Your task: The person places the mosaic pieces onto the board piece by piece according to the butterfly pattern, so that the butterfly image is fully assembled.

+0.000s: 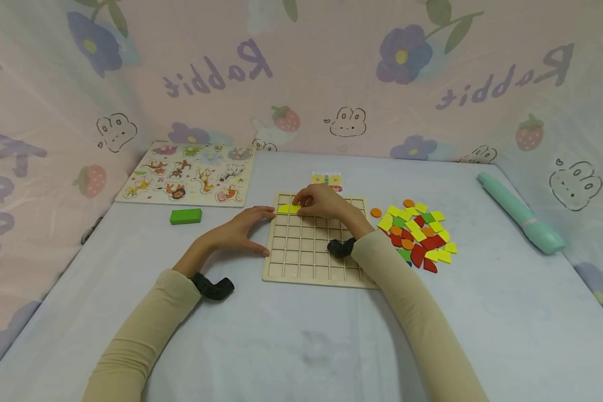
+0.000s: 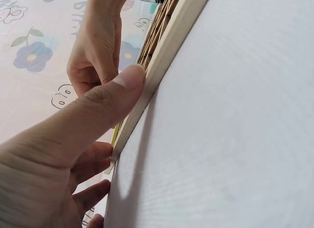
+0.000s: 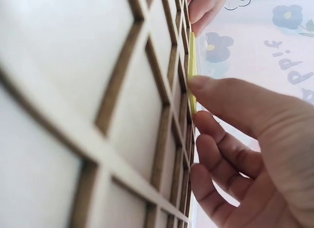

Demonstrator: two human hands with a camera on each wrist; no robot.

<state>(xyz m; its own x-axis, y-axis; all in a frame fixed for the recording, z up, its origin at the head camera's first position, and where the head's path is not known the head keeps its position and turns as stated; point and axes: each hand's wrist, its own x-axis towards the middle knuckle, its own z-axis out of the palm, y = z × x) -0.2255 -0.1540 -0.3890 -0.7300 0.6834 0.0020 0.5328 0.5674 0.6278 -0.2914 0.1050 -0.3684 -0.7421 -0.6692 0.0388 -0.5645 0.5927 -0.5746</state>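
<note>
A wooden grid board [image 1: 306,258] lies flat on the table. Two yellow square tiles [image 1: 283,209] sit side by side near its upper left corner. My right hand [image 1: 324,201] reaches over the board and pinches the right-hand yellow tile [image 3: 193,98] with thumb and index finger; the fingers partly cover it. At the board's left edge, my left hand [image 1: 238,229] rests its thumb and fingertips on the wooden rim, thumb and fingers spread apart. In the left wrist view the left thumb [image 2: 110,98] touches the side of the board.
Right of the board lies a loose pile of yellow, red, green and orange pieces [image 1: 418,234]. A small pattern card [image 1: 326,180] is behind it. An animal puzzle board [image 1: 191,176] and a green block [image 1: 185,216] lie left; a mint-green cylindrical object [image 1: 520,212] lies far right.
</note>
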